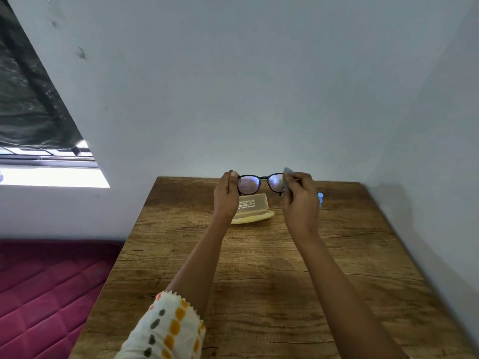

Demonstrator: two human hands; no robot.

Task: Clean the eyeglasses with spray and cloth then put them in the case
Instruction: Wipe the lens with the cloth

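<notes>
sleeve [168,327] | left hand [225,198] pinches eyeglasses [248,183] | right hand [300,203] pinches cloth [287,174] on lens [275,182] | case [252,206], spray bottle [320,196] behind

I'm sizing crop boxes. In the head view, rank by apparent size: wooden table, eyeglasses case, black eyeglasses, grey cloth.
1. wooden table
2. black eyeglasses and eyeglasses case: alike in span; the glasses are held nearer the camera, so unranked
3. grey cloth: smallest showing, partly hidden by the right hand
</notes>
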